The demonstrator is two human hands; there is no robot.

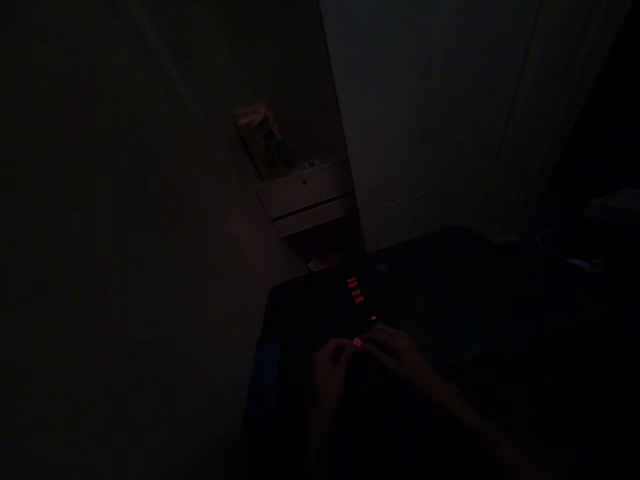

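In the dim light, my left hand and my right hand meet over a dark tabletop. Between their fingertips is a small reddish-orange block; its exact kind is too dark to make out. Both hands are closed in a pinch, one on each side of it. Just beyond my right hand lies a small orange piece. Farther off, several short red pieces lie in a row on the table.
The dark table has a rounded far corner near the wall. A dull purplish block lies by its far edge, and a blue flat item at its left. Behind stands a pale drawer unit. A cable curves at right.
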